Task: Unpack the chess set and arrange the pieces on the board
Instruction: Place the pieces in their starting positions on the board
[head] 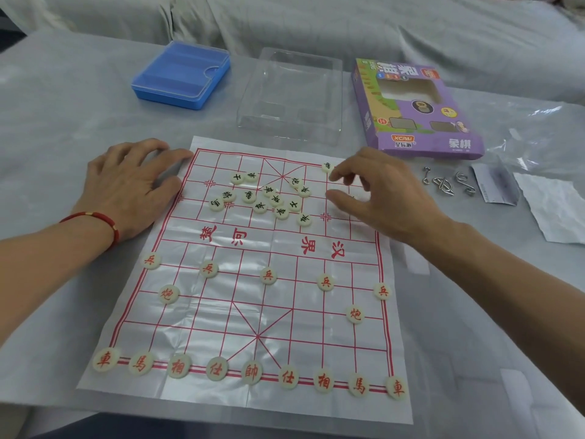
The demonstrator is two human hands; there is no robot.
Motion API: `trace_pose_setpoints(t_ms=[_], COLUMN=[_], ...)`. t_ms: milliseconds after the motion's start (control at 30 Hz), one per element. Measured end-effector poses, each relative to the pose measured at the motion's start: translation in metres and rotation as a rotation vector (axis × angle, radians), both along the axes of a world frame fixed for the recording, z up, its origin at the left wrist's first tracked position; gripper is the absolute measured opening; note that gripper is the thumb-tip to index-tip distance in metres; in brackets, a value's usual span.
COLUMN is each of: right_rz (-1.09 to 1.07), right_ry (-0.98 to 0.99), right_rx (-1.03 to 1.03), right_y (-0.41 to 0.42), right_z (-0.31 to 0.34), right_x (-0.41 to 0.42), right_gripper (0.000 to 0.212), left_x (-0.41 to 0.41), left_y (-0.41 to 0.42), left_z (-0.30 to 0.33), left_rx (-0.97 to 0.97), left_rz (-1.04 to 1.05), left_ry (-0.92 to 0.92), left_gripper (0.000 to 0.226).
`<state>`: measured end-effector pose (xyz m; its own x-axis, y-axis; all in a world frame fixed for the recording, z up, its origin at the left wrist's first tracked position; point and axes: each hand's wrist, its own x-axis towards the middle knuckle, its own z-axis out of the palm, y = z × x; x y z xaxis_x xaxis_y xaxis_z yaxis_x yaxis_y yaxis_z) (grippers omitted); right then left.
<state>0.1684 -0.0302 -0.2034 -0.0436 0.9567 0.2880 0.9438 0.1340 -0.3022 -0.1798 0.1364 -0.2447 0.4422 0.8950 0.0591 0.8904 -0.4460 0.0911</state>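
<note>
A white plastic chess board sheet [253, 312] with red lines lies on the table. Red-lettered pieces stand in order on its near half, the back row [251, 372] along the front edge. Several black-lettered pieces [269, 198] lie in a loose heap on the far half. One black piece [327, 167] sits alone near the far right corner. My right hand [373, 191] hovers just right of that piece, fingers loosely curled, holding nothing. My left hand [133, 182] rests flat on the table, fingertips touching the board's far left corner.
Behind the board stand a blue plastic case [182, 74], a clear plastic tray [291, 96] and the purple cardboard box [414, 109]. Metal wire puzzles [446, 182], a paper slip [497, 188], crumpled paper [554, 207] and a clear bag [538, 134] lie at the right.
</note>
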Motion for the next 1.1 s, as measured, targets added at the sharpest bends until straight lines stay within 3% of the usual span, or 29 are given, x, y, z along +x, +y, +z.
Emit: trace_pose_setpoints(t_ms=[200, 433, 733, 967, 1100], right_rz=[-0.029, -0.015, 0.007, 0.045, 0.043], right_ry=[-0.094, -0.090, -0.145, -0.073, -0.070], right_rx=[-0.051, -0.083, -0.134, -0.141, -0.125], right_y=[0.024, 0.028, -0.041, -0.069, -0.064], right_z=[-0.002, -0.005, 0.029, 0.005, -0.006], right_x=[-0.030, -0.030, 0.030, 0.039, 0.037], right_gripper=[0.035, 0.030, 0.027, 0.028, 0.026], left_x=[0.001, 0.000, 0.002, -0.002, -0.003], left_y=[0.001, 0.000, 0.003, 0.003, 0.006], left_z=[-0.001, -0.001, -0.001, 0.000, -0.004], left_rx=[0.003, 0.005, 0.011, -0.005, 0.011], left_rz=[0.002, -0.013, 0.006, -0.013, -0.010], left_ry=[0.009, -0.004, 0.012, -0.004, 0.013], left_gripper=[0.055, 0.052, 0.048, 0.058, 0.050])
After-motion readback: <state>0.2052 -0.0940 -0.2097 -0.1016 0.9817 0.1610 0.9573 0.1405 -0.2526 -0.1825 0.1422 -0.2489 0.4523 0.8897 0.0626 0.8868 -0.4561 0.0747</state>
